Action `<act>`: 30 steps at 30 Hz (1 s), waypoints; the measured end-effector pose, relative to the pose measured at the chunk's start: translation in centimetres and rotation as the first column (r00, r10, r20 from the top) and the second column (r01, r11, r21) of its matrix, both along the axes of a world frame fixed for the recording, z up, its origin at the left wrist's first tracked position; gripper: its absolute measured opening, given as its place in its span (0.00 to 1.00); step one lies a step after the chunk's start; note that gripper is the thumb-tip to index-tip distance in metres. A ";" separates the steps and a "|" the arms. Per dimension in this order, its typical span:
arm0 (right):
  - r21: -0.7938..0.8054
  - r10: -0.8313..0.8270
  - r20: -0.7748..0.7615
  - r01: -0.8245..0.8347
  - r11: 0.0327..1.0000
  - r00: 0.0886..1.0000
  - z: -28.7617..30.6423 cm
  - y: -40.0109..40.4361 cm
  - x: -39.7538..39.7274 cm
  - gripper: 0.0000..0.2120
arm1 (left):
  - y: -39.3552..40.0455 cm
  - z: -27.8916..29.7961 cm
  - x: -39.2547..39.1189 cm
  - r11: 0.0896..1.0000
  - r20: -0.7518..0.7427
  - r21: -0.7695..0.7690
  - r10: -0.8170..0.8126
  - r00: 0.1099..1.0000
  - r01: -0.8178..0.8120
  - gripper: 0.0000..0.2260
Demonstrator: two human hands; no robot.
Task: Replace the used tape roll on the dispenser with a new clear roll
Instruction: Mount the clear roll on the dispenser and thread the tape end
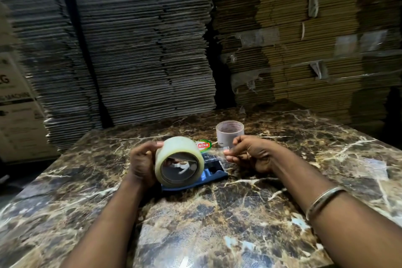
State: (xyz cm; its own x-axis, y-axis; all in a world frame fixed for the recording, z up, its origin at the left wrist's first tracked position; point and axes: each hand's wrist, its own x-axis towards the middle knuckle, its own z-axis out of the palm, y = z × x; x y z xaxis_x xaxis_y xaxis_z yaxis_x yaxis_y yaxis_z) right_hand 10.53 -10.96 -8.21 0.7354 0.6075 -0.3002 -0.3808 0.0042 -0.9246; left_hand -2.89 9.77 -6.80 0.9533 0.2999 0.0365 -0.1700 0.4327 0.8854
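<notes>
My left hand point(140, 162) grips a full clear tape roll point(178, 148), held on edge just above the marble table point(217, 224), its open core facing me. My right hand point(250, 154) pinches the free end of the tape point(217, 151), which is stretched a short way out to the right of the roll. Under and behind the roll lies the blue tape dispenser point(214, 175), flat on the table and partly hidden. The used roll, an almost bare core point(229, 134), stands upright behind my right hand.
A round red and green label point(203, 145) lies on the table between the two rolls. Tall stacks of flattened cardboard point(141, 50) rise behind the table, and a printed box point(15, 104) stands at the left. A metal bangle point(324, 200) circles my right wrist.
</notes>
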 end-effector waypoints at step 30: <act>-0.373 0.119 0.273 -0.009 0.928 0.954 -0.2 0.0 0.0 0.18 | 0.1 -0.2 -0.1 0.991 -0.039 0.099 0.091 0.995 -0.086 0.26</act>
State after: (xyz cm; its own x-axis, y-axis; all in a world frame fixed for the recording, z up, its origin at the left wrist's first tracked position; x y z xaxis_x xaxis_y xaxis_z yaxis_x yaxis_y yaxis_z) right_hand 10.50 -11.00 -8.38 0.7859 0.5453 -0.2916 -0.0878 -0.3684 -0.9255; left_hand -3.03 9.85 -6.97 0.9244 0.3803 0.0289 -0.1645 0.3293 0.9298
